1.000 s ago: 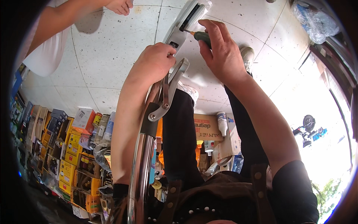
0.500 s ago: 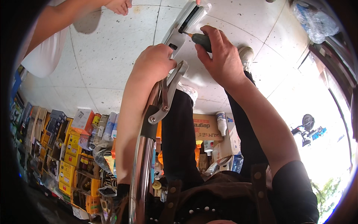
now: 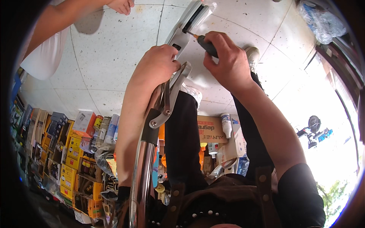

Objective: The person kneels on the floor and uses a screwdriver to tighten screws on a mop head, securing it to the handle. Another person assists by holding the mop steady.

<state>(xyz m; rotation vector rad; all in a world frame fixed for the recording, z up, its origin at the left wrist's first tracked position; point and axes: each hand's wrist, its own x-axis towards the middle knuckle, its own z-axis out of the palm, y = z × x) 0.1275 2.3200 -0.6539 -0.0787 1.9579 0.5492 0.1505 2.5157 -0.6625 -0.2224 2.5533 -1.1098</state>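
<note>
My right hand (image 3: 227,60) is closed round the dark handle of a screwdriver (image 3: 207,46). Its thin shaft points left, with the tip at the near end of a dark slot in a pale flat head (image 3: 178,38). That head joins a long chrome pole (image 3: 143,178) by a grey hinged lever (image 3: 173,93), much like a squeeze mop. My left hand (image 3: 159,62) is wrapped round the near part of the head, beside the lever. Its fingertips are partly hidden. The pole runs down along my left forearm toward my body.
Another person's arm and hand (image 3: 121,5) reach in at the upper left. Shelves with yellow boxes (image 3: 70,152) and bottles stand below left. A cardboard box (image 3: 211,129) and a white bottle (image 3: 226,125) sit between my legs. A clear plastic bag (image 3: 321,24) lies upper right.
My right hand has shifted slightly right and down, and the screwdriver's handle tilts a little more. The pole's lower part has edged left. A fingertip at the head's far end has slipped from view.
</note>
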